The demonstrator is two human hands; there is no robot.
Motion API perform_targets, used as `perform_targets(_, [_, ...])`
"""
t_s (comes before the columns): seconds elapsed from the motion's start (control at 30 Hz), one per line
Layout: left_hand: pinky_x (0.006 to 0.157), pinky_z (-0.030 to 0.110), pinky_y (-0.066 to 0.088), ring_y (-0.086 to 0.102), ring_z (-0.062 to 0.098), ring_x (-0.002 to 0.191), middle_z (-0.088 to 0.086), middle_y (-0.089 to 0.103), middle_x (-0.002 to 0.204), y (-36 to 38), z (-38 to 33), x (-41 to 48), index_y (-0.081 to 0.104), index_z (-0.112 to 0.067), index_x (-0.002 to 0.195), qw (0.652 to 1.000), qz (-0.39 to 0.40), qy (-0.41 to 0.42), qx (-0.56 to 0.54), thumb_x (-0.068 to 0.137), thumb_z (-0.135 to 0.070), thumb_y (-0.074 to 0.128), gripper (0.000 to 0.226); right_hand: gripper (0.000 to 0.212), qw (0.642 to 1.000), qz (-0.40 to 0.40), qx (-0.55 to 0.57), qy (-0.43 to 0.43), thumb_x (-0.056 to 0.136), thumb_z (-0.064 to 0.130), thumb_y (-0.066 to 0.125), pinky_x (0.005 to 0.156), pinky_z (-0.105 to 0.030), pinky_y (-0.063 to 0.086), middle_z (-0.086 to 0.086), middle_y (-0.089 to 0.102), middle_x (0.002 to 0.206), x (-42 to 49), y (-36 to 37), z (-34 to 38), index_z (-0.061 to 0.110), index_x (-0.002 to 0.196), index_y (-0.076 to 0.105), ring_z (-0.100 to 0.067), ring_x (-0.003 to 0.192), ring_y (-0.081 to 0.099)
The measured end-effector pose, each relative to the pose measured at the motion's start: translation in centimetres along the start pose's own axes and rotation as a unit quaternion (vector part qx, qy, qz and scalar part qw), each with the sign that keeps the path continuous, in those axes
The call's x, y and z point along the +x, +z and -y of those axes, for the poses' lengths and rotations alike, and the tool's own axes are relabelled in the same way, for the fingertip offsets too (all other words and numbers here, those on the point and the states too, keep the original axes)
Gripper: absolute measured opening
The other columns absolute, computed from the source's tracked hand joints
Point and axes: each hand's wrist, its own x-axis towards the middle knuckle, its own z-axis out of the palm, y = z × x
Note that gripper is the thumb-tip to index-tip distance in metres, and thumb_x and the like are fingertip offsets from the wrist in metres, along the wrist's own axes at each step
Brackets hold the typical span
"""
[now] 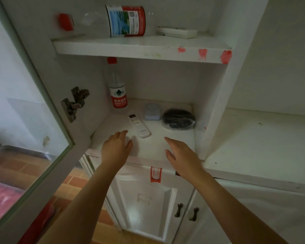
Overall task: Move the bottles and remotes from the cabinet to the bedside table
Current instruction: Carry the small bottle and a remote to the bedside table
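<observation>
Left hand: the left hand (pixel 117 148) hovers just left of the white remote (pixel 139 126), fingers loosely spread and holding nothing, likely about to take it
Right hand: the right hand (pixel 180 156) reaches in right of the remote, fingers apart, empty
Remote: slim, white, lying flat on the lower shelf (pixel 148 150)
Upright bottle (pixel 118 88): behind the remote, clear, red cap and label
Lying bottle (pixel 109 21): on the shelf above the remote, beside a second white remote (pixel 176 32)
Open door (pixel 33 106): swung left of the remote, giving access

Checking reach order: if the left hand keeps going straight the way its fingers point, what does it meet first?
Probably the white remote on the lower shelf: the left hand is open, fingers aimed just short of its near end. Depth is unclear.
</observation>
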Motion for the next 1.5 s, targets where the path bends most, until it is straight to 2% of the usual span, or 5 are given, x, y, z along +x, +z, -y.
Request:
perform_targets(0.53, [0.105, 0.045, 0.03, 0.038, 0.04, 0.122, 0.028, 0.04, 0.133, 5.2, -5.3, 7.2, 0.01, 0.0, 0.14, 0.987, 0.051, -0.147, -0.038, 0.08, -0.041, 0.061, 0.089, 0.048, 1.0, -0.004, -0.023, -0.012, 0.096, 0.029, 0.037, 0.104, -0.027, 0.032, -0.002, 0.04, 0.144, 1.5, 0.0, -1.1, 0.02, 0.142, 0.025, -0.014, 0.131, 0.035])
perform_targets(0.9, [0.102, 0.042, 0.038, 0.041, 0.037, 0.121, 0.024, 0.042, 0.132, 5.2, -5.0, 7.0, 0.01, -0.001, 0.142, 0.967, -0.003, -0.146, -0.206, 0.08, -0.006, 0.062, 0.081, 0.048, 0.998, -0.008, -0.058, -0.022, 0.096, 0.032, 0.035, 0.094, -0.028, 0.041, -0.003, 0.049, 0.134, 1.9, 0.9, -1.9, 0.023, 0.142, 0.023, -0.016, 0.121, 0.046])
perform_targets(1.1, [0.101, 0.042, 0.036, 0.04, 0.036, 0.124, 0.021, 0.035, 0.138, 3.6, -3.2, 5.8, 0.012, -0.007, 0.143, 0.948, -0.043, -0.18, -0.257, 0.079, -0.002, 0.062, 0.081, 0.047, 0.996, -0.026, -0.087, -0.019, 0.096, 0.036, 0.032, 0.091, -0.028, 0.045, -0.003, 0.051, 0.135, 2.0, 1.5, -2.3, 0.024, 0.141, 0.026, -0.016, 0.119, 0.051])
perform_targets(1.3, [0.1, 0.043, 0.038, 0.041, 0.033, 0.123, 0.015, 0.037, 0.138, 2.3, -0.9, 4.3, 0.022, -0.013, 0.141, 0.943, -0.078, -0.203, -0.251, 0.078, -0.002, 0.061, 0.074, 0.048, 0.994, -0.036, -0.101, -0.032, 0.096, 0.037, 0.031, 0.068, -0.029, 0.047, -0.004, 0.064, 0.107, 3.5, 1.5, -1.4, 0.024, 0.142, 0.023, -0.017, 0.088, 0.061])
perform_targets(1.5, [0.102, 0.044, 0.038, 0.038, 0.03, 0.126, 0.01, 0.034, 0.142, 2.1, 0.3, 3.4, 0.024, -0.018, 0.14, 0.937, -0.096, -0.215, -0.257, 0.079, -0.003, 0.059, 0.072, 0.046, 0.994, -0.048, -0.088, -0.042, 0.097, 0.034, 0.032, 0.063, -0.03, 0.04, -0.009, 0.066, 0.099, 5.9, 1.3, 0.3, 0.021, 0.141, 0.026, -0.022, 0.085, 0.062])
